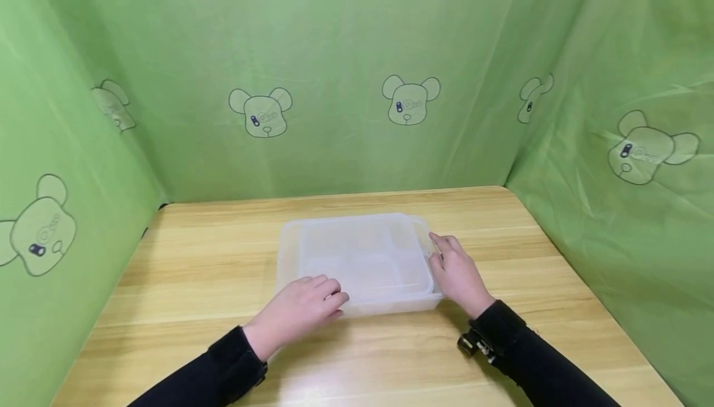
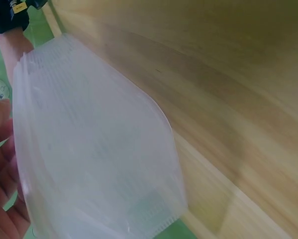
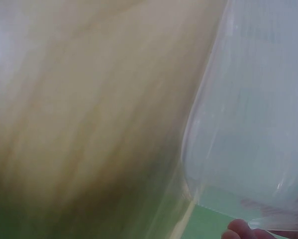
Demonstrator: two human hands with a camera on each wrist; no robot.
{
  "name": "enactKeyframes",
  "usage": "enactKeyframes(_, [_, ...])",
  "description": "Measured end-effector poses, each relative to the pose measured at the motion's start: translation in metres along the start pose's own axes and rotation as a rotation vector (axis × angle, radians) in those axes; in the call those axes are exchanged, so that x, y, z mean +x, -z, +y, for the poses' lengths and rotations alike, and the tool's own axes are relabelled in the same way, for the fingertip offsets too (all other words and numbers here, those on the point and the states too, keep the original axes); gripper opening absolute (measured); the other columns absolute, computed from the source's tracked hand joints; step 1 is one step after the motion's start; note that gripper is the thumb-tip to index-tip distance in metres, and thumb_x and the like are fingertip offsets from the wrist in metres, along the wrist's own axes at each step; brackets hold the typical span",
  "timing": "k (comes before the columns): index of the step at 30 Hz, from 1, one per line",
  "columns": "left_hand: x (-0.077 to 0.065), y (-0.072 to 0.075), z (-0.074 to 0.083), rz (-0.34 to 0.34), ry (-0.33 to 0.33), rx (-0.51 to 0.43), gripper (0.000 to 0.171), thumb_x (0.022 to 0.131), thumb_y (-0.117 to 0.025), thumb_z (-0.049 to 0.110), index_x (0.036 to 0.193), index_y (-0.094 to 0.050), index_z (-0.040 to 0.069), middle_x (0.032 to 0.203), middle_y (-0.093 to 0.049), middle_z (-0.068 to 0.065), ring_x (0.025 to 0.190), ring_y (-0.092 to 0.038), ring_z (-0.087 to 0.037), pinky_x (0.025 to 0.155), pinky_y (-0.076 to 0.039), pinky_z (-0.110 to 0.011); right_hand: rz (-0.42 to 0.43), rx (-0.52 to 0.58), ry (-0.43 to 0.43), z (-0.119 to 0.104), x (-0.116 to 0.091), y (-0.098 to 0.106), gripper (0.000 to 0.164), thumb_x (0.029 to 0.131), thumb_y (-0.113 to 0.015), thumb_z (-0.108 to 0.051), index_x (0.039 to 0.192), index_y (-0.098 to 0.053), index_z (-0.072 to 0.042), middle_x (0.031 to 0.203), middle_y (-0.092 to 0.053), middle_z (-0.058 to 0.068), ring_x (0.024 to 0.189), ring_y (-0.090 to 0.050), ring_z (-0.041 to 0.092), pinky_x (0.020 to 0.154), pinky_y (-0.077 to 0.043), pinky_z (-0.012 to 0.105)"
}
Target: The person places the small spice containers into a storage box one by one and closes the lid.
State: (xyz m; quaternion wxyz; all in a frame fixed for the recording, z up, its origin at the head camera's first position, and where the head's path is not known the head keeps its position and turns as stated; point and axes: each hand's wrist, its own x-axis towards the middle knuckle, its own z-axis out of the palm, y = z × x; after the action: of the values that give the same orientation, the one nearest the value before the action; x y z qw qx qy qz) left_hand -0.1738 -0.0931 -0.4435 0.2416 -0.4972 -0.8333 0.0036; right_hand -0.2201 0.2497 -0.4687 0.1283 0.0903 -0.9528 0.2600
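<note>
While left hand (image 1: 298, 311), seven o'clock, and right hand (image 1: 458, 275), three o'clock, are part-hiding the translucent plastic box (image 1: 390, 306), both grips are looking unclear!

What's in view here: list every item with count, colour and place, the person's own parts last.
box: 1, translucent whitish, on the table between the hands
inner panel, perhaps a lid: 1, translucent whitish, within the box's outline from above
table: 1, light wood-grain, under the box
cloth: piece count unclear, green, behind the table and along both sides
bear-head prints: 6, dark outlines, on the cloth
wrist device: at least 1, black, right wrist
sleeves: 2, black, both arms
left hand: 1, box's near side
right hand: 1, box's right end
</note>
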Motion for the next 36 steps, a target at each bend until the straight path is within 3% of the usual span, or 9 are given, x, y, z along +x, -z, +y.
enactKeyframes(5, [-0.008, 0.004, -0.007, 0.005, 0.074, -0.099, 0.016, 0.095, -0.070, 0.030, 0.103, -0.068, 0.017, 0.098, -0.060, 0.005, 0.085, -0.058, -0.011, 0.073, -0.052, -0.026, -0.004, -0.010, 0.002, 0.000, 0.001, -0.001, 0.046, 0.103, -0.046, -0.013, 0.146, -0.044, 0.005, 0.128, -0.053, 0.023, 0.085, -0.061, 0.026, 0.077, -0.054, 0.048])
enactKeyframes(12, [-0.021, 0.006, -0.021, 0.122, 0.120, -0.154, 0.015, 0.091, -0.073, 0.022, 0.102, -0.068, 0.012, 0.097, -0.061, 0.001, 0.085, -0.061, -0.014, 0.072, -0.054, -0.029, -0.023, -0.025, 0.001, -0.004, 0.001, 0.002, 0.047, 0.103, -0.047, -0.016, 0.145, -0.044, 0.006, 0.127, -0.054, 0.023, 0.080, -0.060, 0.023, 0.075, -0.055, 0.045])
enactKeyframes(17, [-0.024, 0.010, -0.028, 0.173, 0.198, -0.150, 0.015, 0.090, -0.072, 0.018, 0.103, -0.070, 0.011, 0.098, -0.063, 0.000, 0.082, -0.062, -0.015, 0.067, -0.055, -0.029, -0.025, -0.052, 0.001, -0.005, 0.001, 0.004, 0.047, 0.103, -0.047, -0.017, 0.145, -0.045, 0.006, 0.127, -0.054, 0.021, 0.077, -0.059, 0.022, 0.074, -0.055, 0.045])
enactKeyframes(28, [-0.028, 0.015, -0.035, 0.179, 0.545, -0.126, 0.018, 0.093, -0.069, 0.019, 0.107, -0.069, 0.007, 0.099, -0.066, -0.004, 0.086, -0.065, -0.022, 0.069, -0.056, -0.034, -0.008, -0.088, 0.052, -0.006, 0.002, 0.010, 0.044, 0.102, -0.051, -0.017, 0.139, -0.052, 0.008, 0.125, -0.055, 0.023, 0.083, -0.062, 0.025, 0.077, -0.055, 0.047])
enactKeyframes(33, [-0.031, 0.015, -0.037, 0.202, 0.657, -0.125, 0.019, 0.093, -0.068, 0.019, 0.107, -0.069, 0.006, 0.100, -0.068, -0.007, 0.085, -0.066, -0.024, 0.066, -0.056, -0.036, 0.013, -0.098, 0.084, -0.010, 0.004, 0.014, 0.042, 0.101, -0.053, -0.017, 0.135, -0.055, 0.007, 0.127, -0.055, 0.023, 0.087, -0.064, 0.029, 0.076, -0.056, 0.048])
enactKeyframes(36, [-0.032, 0.015, -0.038, 0.210, 0.699, -0.127, 0.020, 0.093, -0.068, 0.019, 0.107, -0.069, 0.005, 0.100, -0.068, -0.008, 0.086, -0.066, -0.026, 0.065, -0.056, -0.038, 0.032, -0.103, 0.099, -0.013, 0.005, 0.016, 0.040, 0.101, -0.054, -0.017, 0.133, -0.057, 0.007, 0.127, -0.056, 0.023, 0.097, -0.063, 0.034, 0.084, -0.054, 0.050])
